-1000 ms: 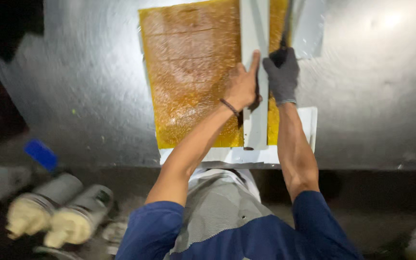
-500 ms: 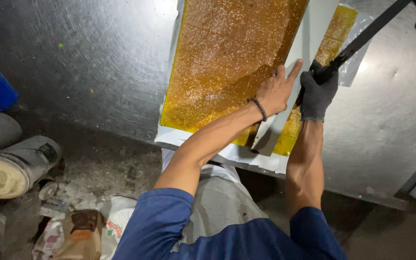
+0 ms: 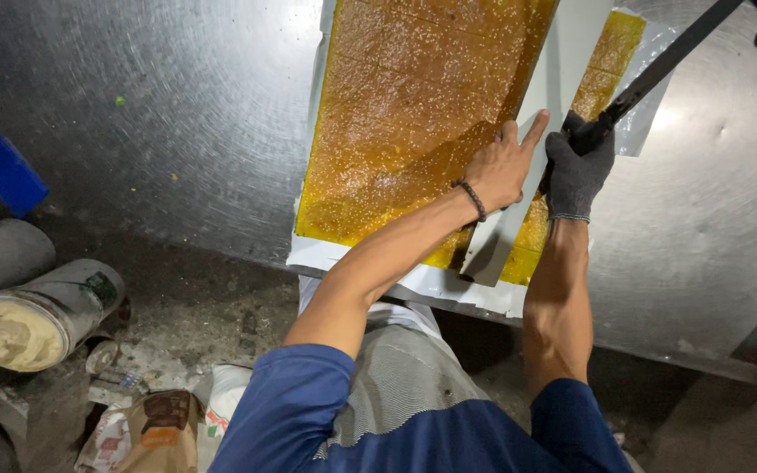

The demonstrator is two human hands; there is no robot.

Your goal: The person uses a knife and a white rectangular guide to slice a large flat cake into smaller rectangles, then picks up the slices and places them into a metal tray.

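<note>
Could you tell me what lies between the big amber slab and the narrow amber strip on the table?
In the head view, a pale straightedge lies between the slab and strip, under the left hand.

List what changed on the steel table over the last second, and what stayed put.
The camera swung left and tilted, so the amber slab now lies slanted in view. The gloved right hand drew its long dark blade slightly down the cut. Unchanged: the left hand still presses flat on the white straightedge, the right keeps its grip, and the narrow cut strip stays beside it.
</note>
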